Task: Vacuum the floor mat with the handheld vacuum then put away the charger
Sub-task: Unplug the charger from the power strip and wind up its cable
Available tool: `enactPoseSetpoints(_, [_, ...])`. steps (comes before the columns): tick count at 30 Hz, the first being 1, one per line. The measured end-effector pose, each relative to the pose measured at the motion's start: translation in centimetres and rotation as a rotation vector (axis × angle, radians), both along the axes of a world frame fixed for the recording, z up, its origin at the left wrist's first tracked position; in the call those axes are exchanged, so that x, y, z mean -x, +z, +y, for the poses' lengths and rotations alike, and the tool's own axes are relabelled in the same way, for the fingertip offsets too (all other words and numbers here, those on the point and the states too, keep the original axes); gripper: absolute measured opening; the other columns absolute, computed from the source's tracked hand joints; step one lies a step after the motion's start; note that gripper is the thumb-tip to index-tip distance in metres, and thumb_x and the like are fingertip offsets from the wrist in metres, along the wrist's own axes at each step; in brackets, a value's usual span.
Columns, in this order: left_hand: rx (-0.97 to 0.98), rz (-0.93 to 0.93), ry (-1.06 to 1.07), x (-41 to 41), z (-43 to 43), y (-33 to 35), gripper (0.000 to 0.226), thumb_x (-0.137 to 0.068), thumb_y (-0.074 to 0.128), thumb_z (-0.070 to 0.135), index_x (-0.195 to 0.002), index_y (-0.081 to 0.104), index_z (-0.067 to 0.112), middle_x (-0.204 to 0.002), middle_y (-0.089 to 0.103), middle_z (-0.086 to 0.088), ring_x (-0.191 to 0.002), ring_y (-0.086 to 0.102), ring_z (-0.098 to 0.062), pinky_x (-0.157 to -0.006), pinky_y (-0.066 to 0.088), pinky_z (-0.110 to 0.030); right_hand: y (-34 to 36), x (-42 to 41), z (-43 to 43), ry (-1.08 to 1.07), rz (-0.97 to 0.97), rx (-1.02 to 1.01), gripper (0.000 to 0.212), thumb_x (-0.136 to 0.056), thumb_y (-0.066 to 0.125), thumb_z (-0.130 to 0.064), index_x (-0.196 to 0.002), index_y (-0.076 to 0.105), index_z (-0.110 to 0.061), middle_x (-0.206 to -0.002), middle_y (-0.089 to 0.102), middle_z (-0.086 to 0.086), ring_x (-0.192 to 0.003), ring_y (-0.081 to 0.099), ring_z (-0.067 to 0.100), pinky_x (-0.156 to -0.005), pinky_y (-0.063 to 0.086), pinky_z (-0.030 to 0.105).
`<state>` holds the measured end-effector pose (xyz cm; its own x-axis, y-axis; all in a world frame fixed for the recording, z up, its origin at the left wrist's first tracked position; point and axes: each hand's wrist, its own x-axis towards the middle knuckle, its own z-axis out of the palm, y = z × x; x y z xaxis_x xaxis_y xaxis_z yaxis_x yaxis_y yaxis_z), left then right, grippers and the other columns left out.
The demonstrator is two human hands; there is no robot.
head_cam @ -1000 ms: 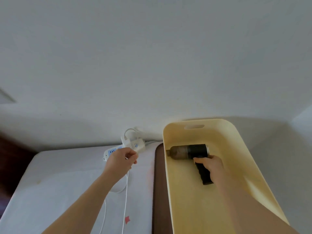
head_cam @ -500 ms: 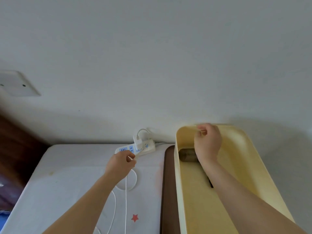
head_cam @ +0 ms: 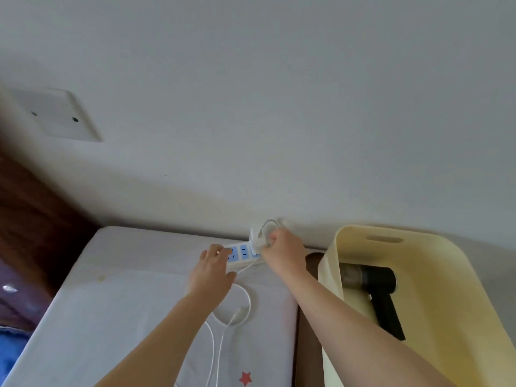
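Head camera, looking down along both of your bare forearms.

A: Your right hand has its fingers curled tight round the charger, a small white plastic block plugged into the far end of a power strip. The charger sits right at your fingertips, against the foot of the wall.

B: Your left hand lies on the near end of that strip, fingers straight and pressing down, gripping nothing. The strip is white with pale blue socket faces.

A: A thin white cable runs from under your left hand and makes a round loop on the white padded surface, which has a small red star printed near its front edge.

B: The handheld vacuum is well away from both hands, lying on its side in a smooth cream plastic bin to your right. It has a dark barrel and a black handle.

A: A square white wall plate is fixed high on the left.
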<state>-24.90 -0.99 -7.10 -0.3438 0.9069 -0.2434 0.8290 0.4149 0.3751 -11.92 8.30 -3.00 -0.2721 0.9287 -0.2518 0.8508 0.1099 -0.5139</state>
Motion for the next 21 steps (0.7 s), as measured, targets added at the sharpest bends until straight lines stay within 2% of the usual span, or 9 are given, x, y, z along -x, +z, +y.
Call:
enactPoseSetpoints(2, [0.007,0.027,-0.035,0.5,1.2,-0.3,0.053,-0.091,0.056,0.030,-0.140,0.037,0.021,-0.142,0.034,0.004,-0.127,0.036,-0.018,-0.097,0.041,-0.029,-1.0,0.5,0.8,0.024,-0.040,-0.006,0.032,-0.085,0.057,-0.017,-0.062,0.035,-0.019,-0.077,0.054,0.002,-0.076,0.051,0.025,-0.056,0.029,0.029])
enactPoseSetpoints(4, [0.048,0.052,-0.074,0.8,2.2,-0.7,0.056,-0.091,0.056,0.031,-0.142,0.034,0.021,-0.143,0.033,0.004,-0.129,0.035,-0.019,-0.098,0.041,-0.031,-1.7,0.8,1.2,0.047,-0.060,0.018,0.022,-0.082,0.062,-0.019,-0.070,0.045,-0.018,-0.074,0.052,-0.004,-0.074,0.052,0.021,-0.052,0.029,0.028])
enactPoseSetpoints(5, [0.077,0.067,-0.093,0.9,2.6,-0.9,0.057,-0.091,0.056,0.032,-0.142,0.033,0.022,-0.142,0.033,0.004,-0.129,0.035,-0.018,-0.099,0.040,-0.030,-2.1,1.0,1.4,0.064,-0.072,0.036,0.014,-0.081,0.065,-0.021,-0.078,0.052,-0.018,-0.075,0.053,-0.005,-0.075,0.055,0.021,-0.055,0.032,0.028])
enactPoseSetpoints(7, [0.116,0.107,-0.131,1.3,3.3,-1.4,0.055,-0.091,0.054,0.032,-0.142,0.033,0.023,-0.140,0.036,0.004,-0.128,0.036,-0.017,-0.099,0.038,-0.030,-3.0,1.6,1.7,0.075,-0.085,0.055,0.022,-0.079,0.069,-0.027,-0.092,0.055,-0.017,-0.082,0.057,-0.004,-0.079,0.059,0.020,-0.060,0.036,0.026])
enactPoseSetpoints(9, [0.127,0.128,-0.163,1.6,3.9,-1.9,0.052,-0.093,0.053,0.031,-0.141,0.035,0.024,-0.138,0.040,0.005,-0.126,0.039,-0.017,-0.098,0.037,-0.028,-3.5,2.0,1.9,0.051,-0.102,0.054,0.031,-0.078,0.071,-0.033,-0.092,0.047,-0.019,-0.086,0.060,-0.002,-0.082,0.062,0.021,-0.060,0.037,0.027])
enactPoseSetpoints(11, [0.120,0.135,-0.183,1.9,4.4,-2.2,0.049,-0.093,0.055,0.031,-0.139,0.039,0.025,-0.135,0.044,0.005,-0.125,0.041,-0.016,-0.097,0.036,-0.027,-3.8,2.5,2.0,0.023,-0.135,0.034,0.034,-0.080,0.070,-0.041,-0.092,0.046,-0.020,-0.092,0.063,-0.002,-0.089,0.063,0.020,-0.062,0.038,0.027])
enactPoseSetpoints(13, [0.110,0.110,-0.173,2.2,4.7,-2.3,0.046,-0.092,0.058,0.030,-0.136,0.045,0.025,-0.131,0.048,0.006,-0.124,0.042,-0.016,-0.094,0.038,-0.026,-3.8,2.8,2.0,0.013,-0.171,-0.004,0.034,-0.082,0.068,-0.045,-0.098,0.052,-0.020,-0.097,0.064,-0.003,-0.092,0.064,0.018,-0.063,0.037,0.026])
enactPoseSetpoints(21, [0.099,0.067,-0.162,2.3,4.8,-2.5,0.035,-0.090,0.060,0.026,-0.124,0.053,0.023,-0.123,0.050,0.004,-0.117,0.044,-0.016,-0.080,0.040,-0.025,-4.0,3.4,1.5,-0.027,-0.237,-0.077,0.034,-0.086,0.062,-0.044,-0.107,0.057,-0.017,-0.098,0.069,-0.002,-0.092,0.066,0.018,-0.064,0.034,0.025])
